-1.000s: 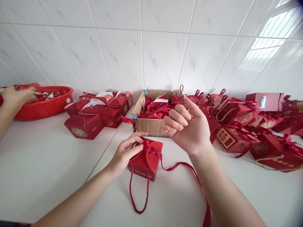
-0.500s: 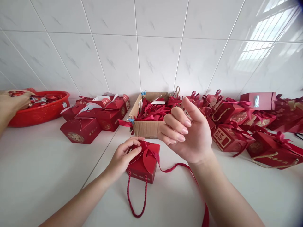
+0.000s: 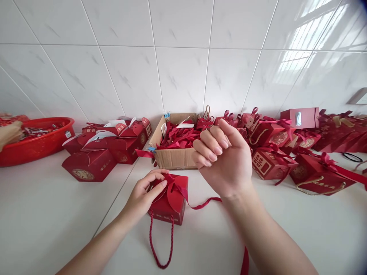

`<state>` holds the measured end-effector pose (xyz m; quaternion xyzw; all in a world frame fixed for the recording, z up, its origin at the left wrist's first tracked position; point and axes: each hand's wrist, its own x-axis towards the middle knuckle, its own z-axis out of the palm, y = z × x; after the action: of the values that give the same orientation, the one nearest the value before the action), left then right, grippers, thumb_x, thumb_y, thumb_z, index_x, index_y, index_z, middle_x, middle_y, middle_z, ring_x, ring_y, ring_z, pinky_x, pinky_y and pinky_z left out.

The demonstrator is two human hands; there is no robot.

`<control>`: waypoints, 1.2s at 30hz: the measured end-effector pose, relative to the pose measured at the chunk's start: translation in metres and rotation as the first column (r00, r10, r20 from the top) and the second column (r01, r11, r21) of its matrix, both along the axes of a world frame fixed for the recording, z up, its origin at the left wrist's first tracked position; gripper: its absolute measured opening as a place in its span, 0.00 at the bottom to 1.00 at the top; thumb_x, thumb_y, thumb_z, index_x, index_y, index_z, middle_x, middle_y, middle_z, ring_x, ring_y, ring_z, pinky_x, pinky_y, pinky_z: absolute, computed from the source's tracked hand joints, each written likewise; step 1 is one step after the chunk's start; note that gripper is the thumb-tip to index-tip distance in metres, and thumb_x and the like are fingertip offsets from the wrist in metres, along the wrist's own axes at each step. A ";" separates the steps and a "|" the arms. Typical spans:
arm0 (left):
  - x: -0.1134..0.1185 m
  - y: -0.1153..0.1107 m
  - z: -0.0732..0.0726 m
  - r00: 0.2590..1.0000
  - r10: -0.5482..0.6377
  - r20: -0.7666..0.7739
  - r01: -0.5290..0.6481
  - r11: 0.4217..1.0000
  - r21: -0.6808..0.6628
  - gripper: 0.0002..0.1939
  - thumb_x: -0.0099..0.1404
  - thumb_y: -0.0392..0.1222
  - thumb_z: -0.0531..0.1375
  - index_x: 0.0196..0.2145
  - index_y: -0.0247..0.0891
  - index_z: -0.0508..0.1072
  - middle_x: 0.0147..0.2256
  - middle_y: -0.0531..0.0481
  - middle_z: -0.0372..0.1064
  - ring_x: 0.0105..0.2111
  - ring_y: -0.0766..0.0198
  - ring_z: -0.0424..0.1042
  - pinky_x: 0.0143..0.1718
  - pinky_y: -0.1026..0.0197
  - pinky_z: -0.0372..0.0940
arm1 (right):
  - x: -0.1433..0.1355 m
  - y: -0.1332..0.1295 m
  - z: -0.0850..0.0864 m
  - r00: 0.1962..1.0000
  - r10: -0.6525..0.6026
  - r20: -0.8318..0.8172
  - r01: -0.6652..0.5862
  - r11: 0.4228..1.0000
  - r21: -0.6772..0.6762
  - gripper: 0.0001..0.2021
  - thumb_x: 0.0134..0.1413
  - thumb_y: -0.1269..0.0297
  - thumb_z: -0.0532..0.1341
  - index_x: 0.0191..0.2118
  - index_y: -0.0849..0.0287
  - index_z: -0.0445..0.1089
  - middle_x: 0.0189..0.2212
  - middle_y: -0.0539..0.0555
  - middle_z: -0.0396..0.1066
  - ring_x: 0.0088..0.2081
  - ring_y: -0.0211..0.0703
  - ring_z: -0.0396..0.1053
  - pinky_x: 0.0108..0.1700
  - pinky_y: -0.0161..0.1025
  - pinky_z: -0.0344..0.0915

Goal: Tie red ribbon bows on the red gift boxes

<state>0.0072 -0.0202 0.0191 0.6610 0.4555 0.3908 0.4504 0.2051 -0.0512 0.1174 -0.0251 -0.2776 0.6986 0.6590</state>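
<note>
A small red gift box [image 3: 173,198] with a twisted rope handle [image 3: 162,263] stands in front of me. My left hand [image 3: 147,191] grips its top, thumb on the folded lid and fingers over the far edge. A dark red ribbon [image 3: 200,205] comes off the lid, passes behind my right forearm and shows again below it. My right hand [image 3: 225,158] is raised to the right of the box, palm towards me. Its fingers are loosely curled, the thumb held apart, with nothing visible in them.
Behind the box, a cardboard box [image 3: 174,158] holds red ribbons. Open red boxes [image 3: 91,164] stand left; several ribbon-tied boxes [image 3: 272,164] stand right. A red basin [image 3: 46,143] of wrapped sweets is far left, with another person's blurred hand [image 3: 10,135] at it.
The view has shifted slightly to the right. Both my hands keep nearly the same pose. The other person's hand has moved left, partly out of view.
</note>
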 end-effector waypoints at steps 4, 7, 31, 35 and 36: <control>0.000 0.001 -0.001 1.000 0.006 -0.005 -0.006 1.000 0.011 0.11 0.60 0.51 0.60 0.31 0.41 0.69 0.53 0.47 0.65 0.58 0.51 0.59 0.48 0.58 0.62 | 0.002 0.001 -0.001 0.997 -0.038 -0.066 0.037 0.999 -0.025 0.22 0.61 0.63 0.51 0.18 0.58 0.41 0.15 0.43 0.39 0.16 0.32 0.41 0.17 0.31 0.43; 0.001 0.001 0.000 1.000 0.012 -0.023 -0.012 1.000 0.010 0.11 0.60 0.51 0.60 0.30 0.42 0.69 0.54 0.47 0.65 0.58 0.51 0.59 0.49 0.58 0.61 | 0.004 0.001 -0.002 0.996 -0.001 -0.093 0.000 1.000 -0.006 0.22 0.61 0.64 0.50 0.18 0.57 0.41 0.15 0.43 0.39 0.16 0.32 0.39 0.16 0.31 0.41; -0.002 0.000 -0.002 0.997 -0.002 -0.073 0.006 0.999 0.053 0.12 0.61 0.52 0.58 0.31 0.41 0.68 0.54 0.45 0.64 0.57 0.49 0.61 0.48 0.57 0.63 | 0.005 -0.001 0.000 1.000 0.004 -0.028 -0.001 0.994 0.114 0.25 0.62 0.60 0.52 0.17 0.58 0.41 0.14 0.44 0.40 0.16 0.31 0.41 0.17 0.31 0.43; 0.000 0.000 -0.001 0.998 0.003 -0.059 0.001 0.998 0.066 0.12 0.61 0.51 0.58 0.31 0.41 0.68 0.52 0.44 0.66 0.56 0.50 0.62 0.51 0.56 0.62 | 0.004 -0.001 -0.001 0.998 -0.051 0.022 0.047 0.990 0.135 0.25 0.61 0.58 0.53 0.17 0.58 0.42 0.14 0.44 0.41 0.16 0.31 0.43 0.18 0.32 0.44; 0.001 0.000 -0.001 0.998 0.002 -0.058 0.002 0.998 0.070 0.11 0.62 0.51 0.58 0.31 0.41 0.68 0.52 0.44 0.67 0.56 0.50 0.62 0.51 0.56 0.62 | 0.004 -0.001 -0.001 0.998 -0.060 0.032 0.055 0.988 0.142 0.25 0.61 0.58 0.53 0.17 0.58 0.42 0.14 0.44 0.41 0.16 0.31 0.43 0.18 0.32 0.44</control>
<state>0.0081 -0.0200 0.0183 0.6872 0.4545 0.3873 0.4137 0.2091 -0.0517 0.1162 0.0010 -0.3372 0.6573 0.6739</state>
